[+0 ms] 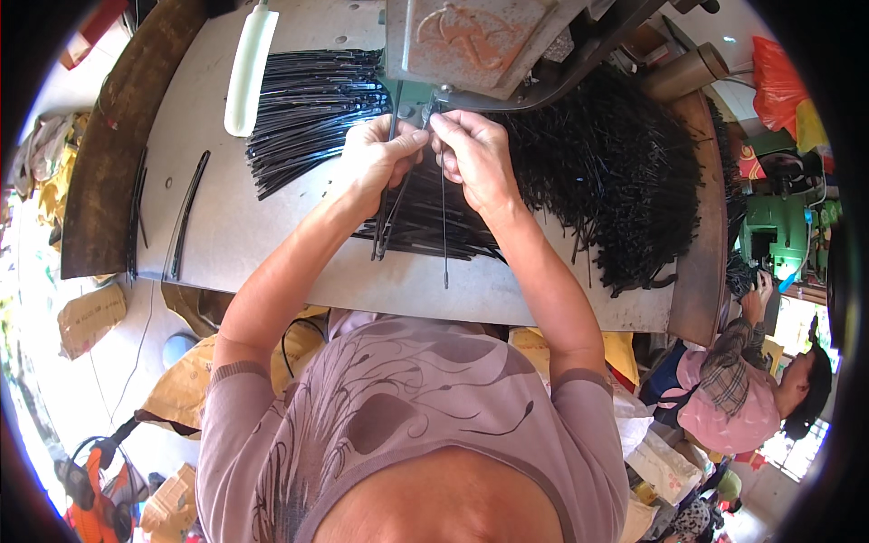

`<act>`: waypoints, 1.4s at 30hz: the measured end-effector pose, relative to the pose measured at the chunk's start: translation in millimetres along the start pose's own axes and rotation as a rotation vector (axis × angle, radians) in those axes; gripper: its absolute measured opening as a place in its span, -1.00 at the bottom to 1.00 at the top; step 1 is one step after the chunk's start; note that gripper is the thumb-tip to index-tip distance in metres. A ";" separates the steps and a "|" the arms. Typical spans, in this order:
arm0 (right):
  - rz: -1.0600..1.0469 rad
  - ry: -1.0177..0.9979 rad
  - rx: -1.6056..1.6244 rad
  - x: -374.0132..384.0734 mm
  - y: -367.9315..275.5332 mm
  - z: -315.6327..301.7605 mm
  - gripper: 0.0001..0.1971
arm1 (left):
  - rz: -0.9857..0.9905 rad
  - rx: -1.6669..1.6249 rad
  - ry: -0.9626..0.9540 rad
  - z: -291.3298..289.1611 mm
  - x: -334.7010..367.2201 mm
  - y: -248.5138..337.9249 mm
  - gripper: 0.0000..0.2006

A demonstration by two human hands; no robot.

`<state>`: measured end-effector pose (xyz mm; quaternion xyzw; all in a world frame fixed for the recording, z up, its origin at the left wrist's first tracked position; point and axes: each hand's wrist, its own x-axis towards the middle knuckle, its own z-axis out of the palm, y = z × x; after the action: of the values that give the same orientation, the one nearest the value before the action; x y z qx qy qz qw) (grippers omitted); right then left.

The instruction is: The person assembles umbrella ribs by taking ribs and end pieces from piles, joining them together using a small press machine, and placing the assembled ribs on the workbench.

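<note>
My left hand [380, 156] is closed in a pinch on a black metal rib [384, 226], one of the slim kind used in umbrellas, which hangs down past my wrist. Just right of it, my right hand [474, 156] pinches a thinner black rod [444, 235] that dangles toward the table's near edge. Both sets of fingertips nearly meet under the head of a grey machine [480, 41]; the small joint between them is too hidden to make out. A neat row of black ribs [312, 113] lies to the left, and a dense heap of thin black rods [625, 181] to the right.
A white lamp [250, 77] hangs at the upper left. The metal table [272, 231] has a curved brown rim [122, 136] at left, with a few loose ribs [190, 213] near it. At far right a person [733, 398] works by a green machine [786, 233].
</note>
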<state>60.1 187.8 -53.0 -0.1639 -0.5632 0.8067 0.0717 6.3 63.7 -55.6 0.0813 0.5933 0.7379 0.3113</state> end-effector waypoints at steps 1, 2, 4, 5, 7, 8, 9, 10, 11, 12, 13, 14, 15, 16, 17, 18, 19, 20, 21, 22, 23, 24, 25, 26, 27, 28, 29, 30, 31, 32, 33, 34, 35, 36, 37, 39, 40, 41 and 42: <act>0.001 0.000 0.000 0.2 0.0 0.1 -0.84 | -0.001 0.000 0.000 1.6 0.3 0.1 -0.88; 0.007 0.008 -0.005 0.2 0.2 0.2 -0.84 | -0.004 -0.014 0.009 3.8 0.3 -0.1 -0.88; 0.013 0.016 -0.010 0.5 0.8 0.7 -0.83 | -0.007 -0.027 0.018 4.7 0.6 -1.1 -0.88; 0.014 0.017 -0.012 0.9 1.2 0.8 -0.83 | -0.021 -0.061 0.034 5.0 1.3 -2.5 -0.87; 0.015 0.018 -0.014 1.6 0.6 0.7 -0.82 | -0.035 -0.095 0.049 6.4 1.5 -2.0 -0.87; 0.024 0.014 -0.002 1.2 0.0 0.8 -0.83 | -0.050 -0.089 0.054 7.4 0.4 0.1 -0.89; 0.032 0.010 0.010 0.8 -0.4 0.5 -0.83 | -0.065 -0.083 0.059 8.3 -0.5 1.1 -0.90; 0.032 0.012 0.011 0.8 0.1 -0.5 -0.83 | -0.066 -0.083 0.058 8.1 0.1 0.8 -0.90; 0.037 -0.006 0.022 1.1 0.7 -1.5 -0.84 | -0.084 -0.090 0.050 6.7 1.6 1.2 -0.91; 0.041 -0.024 0.032 0.5 0.7 -2.3 -0.84 | -0.102 -0.097 0.041 5.6 2.4 1.8 -0.91; 0.038 -0.022 0.032 -2.2 -0.9 -4.0 -0.84 | -0.101 -0.097 0.038 5.1 2.2 2.3 -0.91; 0.063 0.004 -0.040 -4.9 -3.5 -6.8 -0.84 | -0.115 -0.090 0.028 3.8 2.3 2.8 -0.90; 0.087 0.030 -0.113 -7.5 -6.9 -11.0 -0.84 | -0.129 -0.083 0.018 2.5 2.3 3.2 -0.90; 0.040 0.034 -0.204 -10.0 -12.7 -19.4 -0.84 | -0.143 -0.076 0.007 1.3 2.0 3.7 -0.89; -0.009 0.063 -0.267 -12.2 -17.1 -29.3 -0.86 | -0.142 -0.077 0.004 1.6 0.7 5.2 -0.89; -0.058 0.091 -0.331 -13.5 -21.4 -39.0 -0.87 | -0.132 -0.055 0.015 2.5 -1.0 8.3 -0.89; -0.085 0.121 -0.376 -13.9 -26.3 -47.9 -0.87 | -0.123 -0.033 0.026 2.5 -2.5 11.9 -0.88; -0.111 0.156 -0.422 -15.4 -31.3 -55.9 -0.88 | -0.113 0.005 -0.002 1.1 -3.8 15.4 -0.87; -0.125 0.162 -0.459 -17.5 -35.7 -60.9 -0.87 | -0.105 0.046 -0.002 -4.2 -3.4 16.7 -0.86; -0.117 0.183 -0.502 -20.2 -40.1 -63.1 -0.87 | -0.098 0.088 0.000 -12.7 -3.6 18.4 -0.86; -0.133 0.192 -0.536 -22.5 -42.7 -70.0 -0.88 | -0.132 0.136 0.010 -19.8 -6.2 29.5 -0.86; -0.143 0.193 -0.568 -24.4 -43.5 -76.0 -0.88 | -0.106 0.229 0.014 -30.5 -11.1 39.8 -0.85; -0.136 0.201 -0.566 -27.1 -45.5 -80.6 -0.88 | -0.040 0.336 0.050 -45.8 -15.6 49.3 -0.85; -0.149 0.172 -0.628 -29.0 -47.2 -84.7 -0.89 | -0.019 0.438 0.029 -68.1 -19.4 59.4 -0.85; -0.160 0.156 -0.692 -31.7 -47.6 -90.3 -0.89 | 0.006 0.769 0.044 -88.6 -20.5 71.0 -0.86; -0.151 0.157 -0.686 -32.4 -47.7 -90.9 -0.89 | 0.158 1.037 0.213 -116.6 -19.7 67.6 -0.88; -0.209 0.114 -0.827 -32.4 -47.8 -92.3 -0.89 | 0.151 1.436 0.369 -129.5 -27.6 74.3 -0.82; -0.267 0.069 -0.967 -33.6 -49.6 -91.2 -0.89 | 0.145 1.443 0.360 -132.6 -30.5 72.6 -0.82; -0.213 0.088 -1.035 -36.2 -52.1 -86.2 -0.89 | 0.455 1.712 0.433 -134.7 -31.9 69.0 -0.78; -0.210 0.090 -1.034 -34.0 -49.5 -83.2 -0.89 | 0.791 1.953 0.509 -136.5 -33.3 65.6 -0.73; -0.333 0.095 -1.170 -29.5 -46.2 -82.3 -0.89 | 0.662 1.714 0.429 -123.3 -34.0 60.3 -0.67; -0.459 0.101 -1.305 -27.0 -43.6 -80.0 -0.89 | 0.647 1.490 0.281 -100.2 -36.1 57.7 -0.74; -0.440 0.098 -1.405 -25.4 -43.4 -74.1 -0.89 | 0.537 1.418 0.174 -72.5 -40.2 51.1 -0.83; -0.441 0.095 -1.403 -25.8 -42.3 -69.1 -0.89 | 0.676 1.407 0.060 -56.3 -38.7 41.5 -0.89; -0.488 0.026 -1.475 -25.9 -39.5 -65.6 -0.90 | 0.665 1.289 -0.028 -38.2 -38.8 29.0 -0.90; -0.575 -0.134 -1.552 -30.2 -36.5 -61.2 -0.90 | 0.689 1.265 -0.179 -6.1 -41.5 15.2 -0.91; -0.576 -0.137 -1.553 -30.6 -34.0 -59.3 -0.90 | 0.735 1.281 -0.206 1.6 -37.2 6.3 -0.90; -0.604 -0.162 -1.640 -31.3 -31.0 -57.3 -0.88 | 0.758 1.329 -0.183 5.9 -32.7 -5.2 -0.90; -0.633 -0.190 -1.726 -31.6 -28.0 -56.4 -0.86 | 0.781 1.378 -0.158 7.6 -29.2 -12.4 -0.91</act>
<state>107.2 238.1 -38.7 0.0679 -0.9913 0.0602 0.0955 37.6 55.1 -57.7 0.5098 0.8209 0.2527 -0.0488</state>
